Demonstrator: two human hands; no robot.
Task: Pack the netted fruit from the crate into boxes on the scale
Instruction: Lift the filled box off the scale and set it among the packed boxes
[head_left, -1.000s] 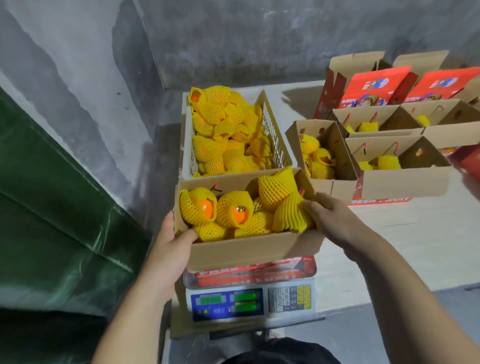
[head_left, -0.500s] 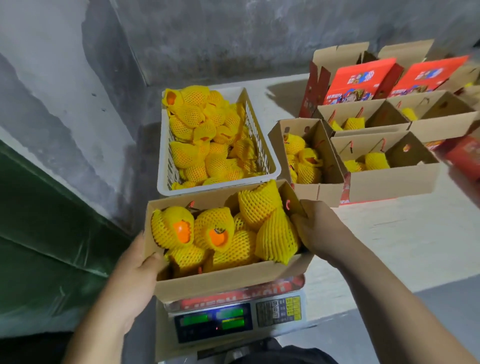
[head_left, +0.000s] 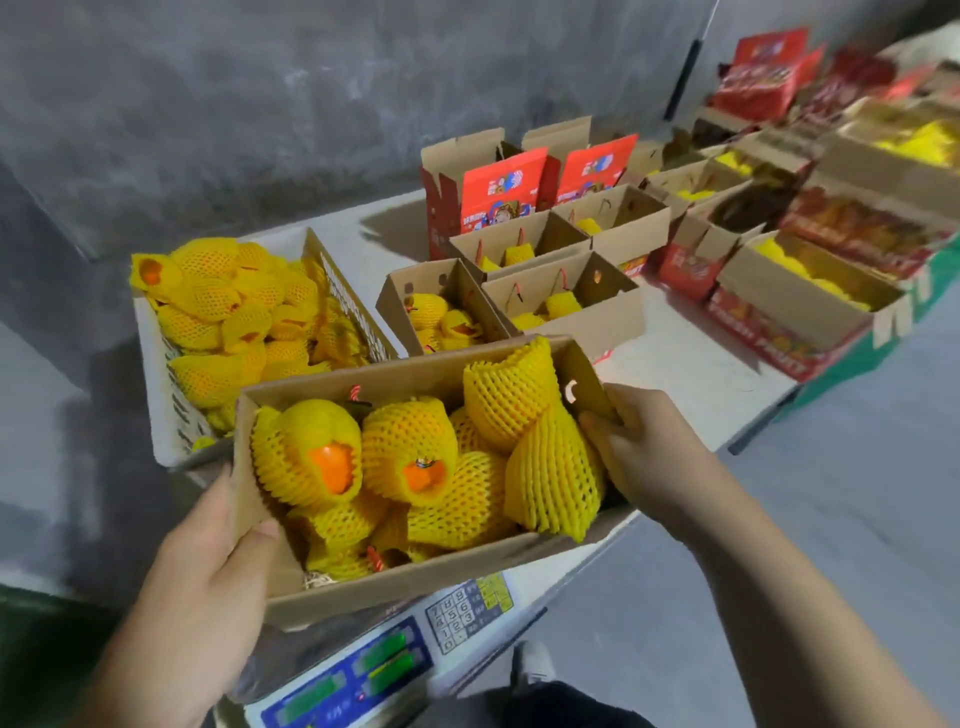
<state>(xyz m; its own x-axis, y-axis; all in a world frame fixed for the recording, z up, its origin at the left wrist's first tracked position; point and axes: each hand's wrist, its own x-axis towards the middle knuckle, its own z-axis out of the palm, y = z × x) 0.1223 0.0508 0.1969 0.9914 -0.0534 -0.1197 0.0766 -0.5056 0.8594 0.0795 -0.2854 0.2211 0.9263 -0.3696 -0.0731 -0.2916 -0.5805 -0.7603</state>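
Note:
A brown cardboard box (head_left: 415, 584) full of yellow-netted orange fruit (head_left: 410, 452) is held tilted above the scale (head_left: 363, 660). My left hand (head_left: 208, 582) grips its left end, thumb inside the rim. My right hand (head_left: 641, 447) grips its right end, fingers curled over the wall. Behind the box, a white plastic crate (head_left: 161, 410) holds several more netted fruit (head_left: 234, 312).
On the white table (head_left: 691, 379) stand several open cardboard boxes (head_left: 608, 317) with a few netted fruit, and red printed boxes (head_left: 498, 192) behind them. More filled boxes (head_left: 810, 306) line the right side. Grey wall behind, grey floor at right.
The box has lifted off the scale and tilted, carried toward me and to the right by both hands. The view has swung right, showing more boxes.

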